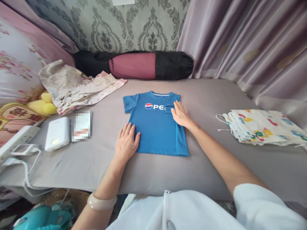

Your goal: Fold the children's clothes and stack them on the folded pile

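- T-shirt (154,134), blue, short-sleeved, of smooth soft-looking cloth, is laid out on a flat surface covered in grey cloth (153,177), directly in front of the wearer and between the two arms.
- Long axis, collar to hem, is pointed away from the body; the collar is set at the far end, the hem at the near end.
- Right side is seen turned inward in a lengthwise strip; the blue right sleeve (169,109) is laid across the white lettering, part of which is covered.
- Left side is spread out flat; the blue left sleeve (130,103) is extended outward, beyond the left fingertips and apart from them.
- Left hand (127,142) is held open, palm down, fingers together, and is rested against the lower left edge; by it the hem is more nearly approached.
- Right hand (181,115) is held open, fingers extended, and is placed farther off, on the folded right edge beside the turned-in sleeve. Whether any cloth is pinched under the thumb cannot be told.
- Left sleeve is reached more nearly from the left hand; the folded strip is covered partly by the right.
- White cloth bundle with coloured print (268,126) is set well apart, to the right.
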Available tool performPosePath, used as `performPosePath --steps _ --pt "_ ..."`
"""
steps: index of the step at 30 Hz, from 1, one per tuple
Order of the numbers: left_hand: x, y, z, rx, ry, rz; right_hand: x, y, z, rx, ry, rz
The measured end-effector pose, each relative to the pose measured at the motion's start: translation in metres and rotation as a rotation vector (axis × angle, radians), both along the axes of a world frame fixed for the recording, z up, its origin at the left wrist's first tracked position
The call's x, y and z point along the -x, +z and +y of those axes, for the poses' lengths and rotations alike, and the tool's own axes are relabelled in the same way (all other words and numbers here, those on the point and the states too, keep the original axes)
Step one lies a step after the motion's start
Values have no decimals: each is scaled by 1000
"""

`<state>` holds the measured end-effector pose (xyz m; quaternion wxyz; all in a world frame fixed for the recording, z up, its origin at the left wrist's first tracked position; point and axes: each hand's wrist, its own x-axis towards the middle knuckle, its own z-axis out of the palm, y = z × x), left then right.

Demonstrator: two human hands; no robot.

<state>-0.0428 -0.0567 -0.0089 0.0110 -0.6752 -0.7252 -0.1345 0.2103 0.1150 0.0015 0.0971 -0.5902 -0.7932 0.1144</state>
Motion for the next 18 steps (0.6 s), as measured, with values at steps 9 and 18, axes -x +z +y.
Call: performPosePath --steps 9,18 --pt "0 2 1 25 -4 13 3 -14 -32 -90 10 -129" --pt "1 6 -3 -87 -61 -34 3 -9 -65 -108 87 -91"
